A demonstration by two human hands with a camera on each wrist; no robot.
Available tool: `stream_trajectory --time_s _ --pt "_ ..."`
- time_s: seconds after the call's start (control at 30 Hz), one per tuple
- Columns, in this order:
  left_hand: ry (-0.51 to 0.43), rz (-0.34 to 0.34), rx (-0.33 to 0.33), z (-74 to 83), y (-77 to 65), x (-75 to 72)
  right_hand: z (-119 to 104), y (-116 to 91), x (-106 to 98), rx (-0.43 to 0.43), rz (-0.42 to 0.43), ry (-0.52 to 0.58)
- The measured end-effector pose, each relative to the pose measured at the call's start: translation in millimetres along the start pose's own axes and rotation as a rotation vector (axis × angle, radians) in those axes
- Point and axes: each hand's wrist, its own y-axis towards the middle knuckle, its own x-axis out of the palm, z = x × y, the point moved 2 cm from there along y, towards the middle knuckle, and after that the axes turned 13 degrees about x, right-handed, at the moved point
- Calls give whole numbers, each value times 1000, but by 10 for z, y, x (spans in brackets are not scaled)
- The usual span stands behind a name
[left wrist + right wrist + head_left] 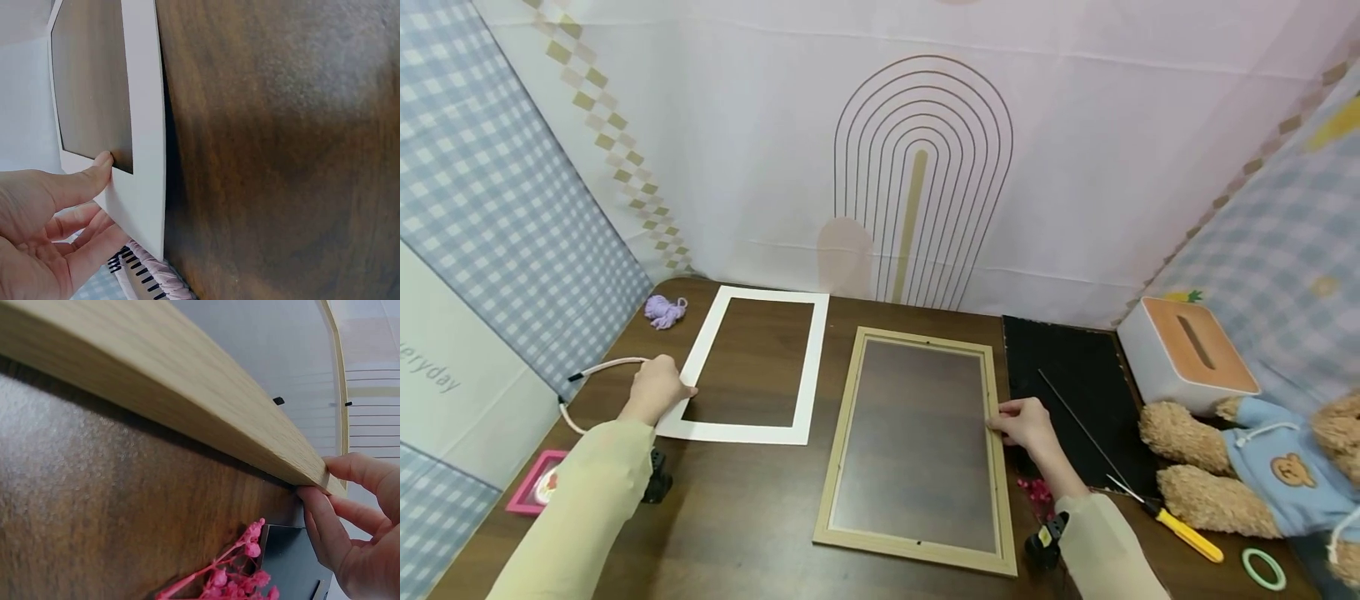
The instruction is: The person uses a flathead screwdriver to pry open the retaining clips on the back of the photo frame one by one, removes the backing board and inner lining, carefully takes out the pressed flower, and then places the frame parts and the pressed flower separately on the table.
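Observation:
My left hand [657,390] pinches the left side of a white picture mat [802,375], thumb on top and fingers beneath. In the left wrist view the mat [145,125] shows a dark gap under its near edge. On the right, a light wooden picture frame [837,450] lies on the table with a clear pane [917,442] and small black tabs along its inner edge. My right hand [1024,423] grips the frame's right side. Seen from the right wrist, the thumb is on the upper face of the frame [206,406] and the fingers are along its outer side.
Right of the frame lies a black backing board [1075,375] with a thin rod across it. A yellow-handled screwdriver [1187,533], a green ring [1264,569], a teddy bear [1270,467] and a tissue box [1195,350] are farther right. Pink flowers [234,581], purple yarn [665,312] and a pink frame [537,483] lie about.

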Motion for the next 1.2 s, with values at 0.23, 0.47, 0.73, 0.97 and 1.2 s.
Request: stream_trajectory --time_s 0.23,0.47,0.73,0.97,1.2 --pt "13 -30 -3 6 -29 -27 -8 0 21 -14 -2 -4" --pt "52 -68 -46 38 -12 -51 -20 -13 26 -8 -7 -11" --pt "82 -38 -28 68 2 -13 -24 -6 19 -15 7 -20" --pt "81 80 80 367 -83 91 -44 17 31 -9 75 -107" --pt "-152 -28 221 817 -150 361 -15 27 29 16 130 -120"
